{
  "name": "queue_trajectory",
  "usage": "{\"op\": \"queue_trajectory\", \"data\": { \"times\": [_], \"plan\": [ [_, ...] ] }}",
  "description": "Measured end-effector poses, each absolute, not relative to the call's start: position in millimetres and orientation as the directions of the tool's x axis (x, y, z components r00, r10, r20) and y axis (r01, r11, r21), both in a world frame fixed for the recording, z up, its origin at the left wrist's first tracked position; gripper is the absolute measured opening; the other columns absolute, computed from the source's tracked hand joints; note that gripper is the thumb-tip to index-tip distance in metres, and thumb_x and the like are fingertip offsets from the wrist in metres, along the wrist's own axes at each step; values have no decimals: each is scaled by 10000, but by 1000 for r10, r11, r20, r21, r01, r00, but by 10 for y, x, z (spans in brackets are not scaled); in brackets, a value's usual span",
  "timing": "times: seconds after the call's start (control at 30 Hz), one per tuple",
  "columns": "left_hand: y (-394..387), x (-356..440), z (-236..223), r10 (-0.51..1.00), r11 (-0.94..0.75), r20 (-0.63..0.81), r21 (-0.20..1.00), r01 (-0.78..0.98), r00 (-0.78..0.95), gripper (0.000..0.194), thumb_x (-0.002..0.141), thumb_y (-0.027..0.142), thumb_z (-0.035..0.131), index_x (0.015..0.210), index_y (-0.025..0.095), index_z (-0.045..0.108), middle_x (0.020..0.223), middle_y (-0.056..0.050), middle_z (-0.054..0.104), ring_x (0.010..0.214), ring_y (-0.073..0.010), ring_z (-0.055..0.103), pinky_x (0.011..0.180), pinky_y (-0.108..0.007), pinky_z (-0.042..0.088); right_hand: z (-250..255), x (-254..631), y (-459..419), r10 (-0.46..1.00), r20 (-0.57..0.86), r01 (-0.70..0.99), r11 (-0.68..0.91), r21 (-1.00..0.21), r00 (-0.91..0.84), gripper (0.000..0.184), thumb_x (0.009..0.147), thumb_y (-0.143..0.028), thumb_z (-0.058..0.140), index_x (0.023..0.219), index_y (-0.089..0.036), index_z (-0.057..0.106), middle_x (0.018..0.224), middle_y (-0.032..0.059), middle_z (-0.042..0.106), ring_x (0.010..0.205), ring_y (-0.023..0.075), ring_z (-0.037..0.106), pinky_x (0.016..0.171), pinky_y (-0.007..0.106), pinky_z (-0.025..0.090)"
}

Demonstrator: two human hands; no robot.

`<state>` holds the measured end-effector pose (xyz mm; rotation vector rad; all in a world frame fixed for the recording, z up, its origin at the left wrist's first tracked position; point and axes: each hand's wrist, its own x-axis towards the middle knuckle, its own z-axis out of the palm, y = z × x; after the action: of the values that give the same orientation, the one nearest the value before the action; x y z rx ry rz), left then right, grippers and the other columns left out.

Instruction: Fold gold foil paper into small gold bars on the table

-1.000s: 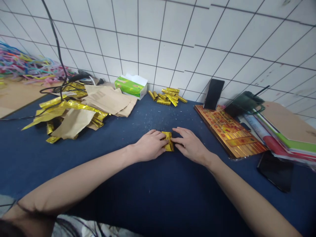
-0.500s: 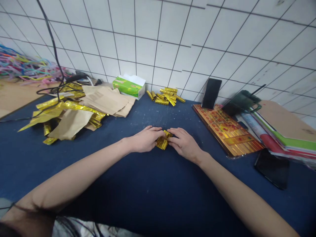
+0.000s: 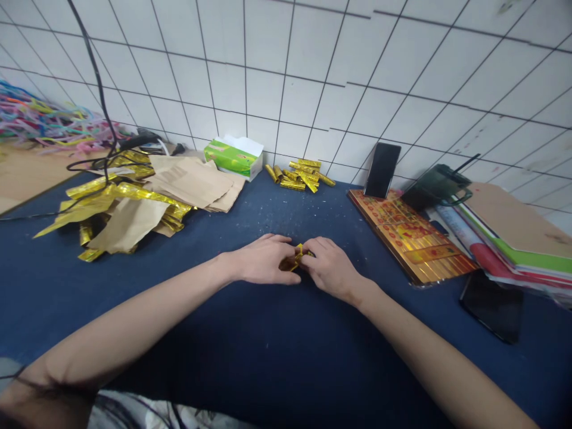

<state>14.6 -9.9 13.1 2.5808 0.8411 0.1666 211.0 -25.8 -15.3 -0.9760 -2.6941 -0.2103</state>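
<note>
A small folded piece of gold foil paper sits on the dark blue tabletop between my hands. My left hand pinches its left end, and my right hand grips its right end. The fingers hide much of the foil. Beyond my hands lies a small heap of rolled gold foil tubes. A larger pile of gold foil sheets and brown paper sheets lies to the left.
A green tissue box stands against the white tiled wall. On the right are a propped phone, a red-and-gold board, a stack of folders and a black tablet. A black cable hangs at the left.
My hands have closed in on the gold foil, which now looks smaller and more tightly folded. The view has shifted slightly, and the objects around it stay in place.
</note>
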Motion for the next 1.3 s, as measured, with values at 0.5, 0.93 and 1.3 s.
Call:
{"op": "queue_trajectory", "data": {
  "times": [0.5, 0.93, 1.3],
  "plan": [
    [-153, 59, -58, 554, -793, 29, 321, 517, 832, 267, 807, 89, 429, 1040, 189, 512, 1228, -59, 524, 1251, -222, 348, 999, -416, 283, -198, 2152, -246, 619, 297, 603, 783, -154, -727, 152, 843, -181, 467, 885, -181, 613, 882, 65, 576, 836, 185, 497, 746, 340, 409],
    [-281, 36, -195, 707, -636, 68, 495, 592, 704, 159, 864, 176, 405, 954, 196, 536, 1306, -36, 465, 1287, -182, 287, 1052, -428, 207, -201, 2072, -174, 717, 271, 658, 698, -284, -643, 182, 863, -161, 425, 771, -169, 582, 795, 50, 577, 752, 164, 481, 709, 312, 407],
    [-264, 129, -247, 793, -578, 228, 573, 581, 564, 206, 814, 95, 423, 958, 193, 533, 1032, -28, 607, 1079, -161, 495, 927, -330, 397, -168, 2004, -84, 801, 180, 726, 595, -345, -571, 89, 797, -131, 507, 780, -187, 575, 776, 16, 599, 746, 153, 492, 688, 287, 385]
  ]
}}
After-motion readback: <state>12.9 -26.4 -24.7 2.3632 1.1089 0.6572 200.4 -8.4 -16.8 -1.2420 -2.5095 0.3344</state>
